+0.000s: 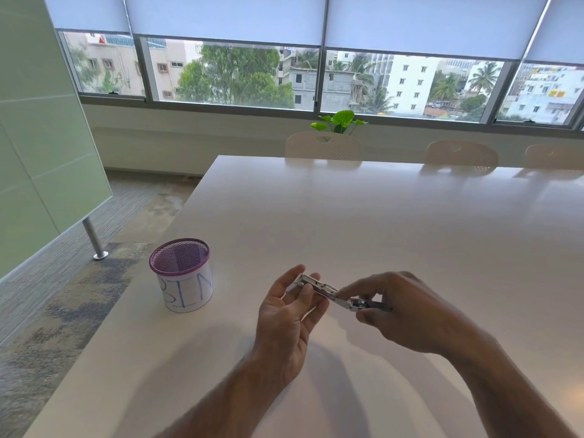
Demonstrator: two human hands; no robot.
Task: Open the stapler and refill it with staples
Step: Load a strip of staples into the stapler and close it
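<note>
A small silver metal stapler [328, 290] is held above the white table [379, 222], between both hands. My left hand [289, 314] is palm up, its fingertips curled around the stapler's left end. My right hand [401, 311] pinches the right end, thumb and forefinger on the dark rear part. The stapler lies nearly level, slanting down to the right. Whether its top is lifted off the staple channel I cannot tell. No loose staples are visible.
A purple mesh cup [183, 275] with a paper label reading "BIN" stands on the table to the left of my hands, near the table's left edge. Chairs [324, 146] line the far side. A glass partition [41, 147] stands at left.
</note>
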